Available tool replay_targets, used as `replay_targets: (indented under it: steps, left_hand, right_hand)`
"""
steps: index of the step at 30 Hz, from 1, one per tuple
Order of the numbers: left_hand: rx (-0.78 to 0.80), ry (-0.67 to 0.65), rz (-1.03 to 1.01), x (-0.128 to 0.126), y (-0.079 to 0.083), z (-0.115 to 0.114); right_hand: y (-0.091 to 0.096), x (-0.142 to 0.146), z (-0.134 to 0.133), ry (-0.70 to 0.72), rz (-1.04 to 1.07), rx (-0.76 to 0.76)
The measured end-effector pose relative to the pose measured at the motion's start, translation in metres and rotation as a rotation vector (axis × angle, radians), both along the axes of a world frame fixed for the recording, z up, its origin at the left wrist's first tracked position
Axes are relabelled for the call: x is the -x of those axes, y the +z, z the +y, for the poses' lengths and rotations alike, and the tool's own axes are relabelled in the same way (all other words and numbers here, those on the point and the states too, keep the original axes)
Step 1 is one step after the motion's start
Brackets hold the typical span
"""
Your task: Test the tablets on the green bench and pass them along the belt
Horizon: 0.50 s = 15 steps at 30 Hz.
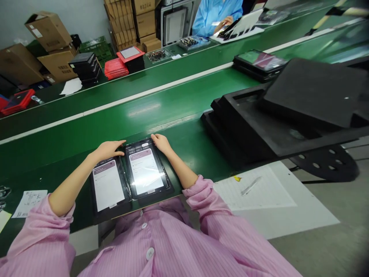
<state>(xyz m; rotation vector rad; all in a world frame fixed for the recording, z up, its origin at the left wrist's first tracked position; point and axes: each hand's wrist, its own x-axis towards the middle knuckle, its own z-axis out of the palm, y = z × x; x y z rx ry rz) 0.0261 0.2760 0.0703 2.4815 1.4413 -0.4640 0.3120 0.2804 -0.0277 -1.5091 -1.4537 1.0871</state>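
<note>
Two dark-framed tablets with lit screens lie side by side on the green bench in front of me. My left hand (108,149) rests over the top end of the left tablet (108,185). Its thumb and forefinger are stretched apart and reach toward the upper left corner of the right tablet (144,173). At that tablet's upper right corner, my right hand (161,143) has its fingers bent against the edge. A clear film with glossy edges appears to lie over the right tablet. Both screens show a mauve banner above a white page.
Black foam trays (248,127) are stacked on the right, beside more tablets (258,63). A paper sheet (259,192) with a pen lies below them. Across the green belt (144,109) are red cases (116,69), cartons (49,30) and a blue-sleeved co-worker (216,17).
</note>
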Motion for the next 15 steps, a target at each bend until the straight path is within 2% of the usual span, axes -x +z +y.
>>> replay_targets:
  steps: [3, 6, 8, 11, 13, 15]
  left_hand:
    - [-0.085, -0.112, 0.020, -0.003, -0.013, -0.003]
    - [-0.149, -0.132, 0.017, -0.004, -0.023, -0.003]
    - [-0.151, -0.118, -0.005, -0.002, -0.026, -0.003]
    - [-0.135, 0.004, -0.077, 0.010, -0.021, -0.004]
    - [-0.082, 0.180, -0.159, 0.026, -0.015, -0.005]
    - [0.040, 0.328, -0.258, 0.043, -0.011, -0.007]
  right_hand:
    - [-0.004, 0.004, 0.005, -0.003, 0.147, 0.003]
    - [-0.005, 0.006, 0.009, 0.031, 0.397, -0.023]
    - [-0.006, 0.003, 0.010, 0.036, 0.448, -0.061]
    - [-0.006, -0.004, 0.010, 0.014, 0.199, -0.196]
    - [-0.005, -0.008, 0.008, 0.035, 0.043, -0.297]
    - [-0.005, -0.008, 0.006, 0.107, -0.045, -0.377]
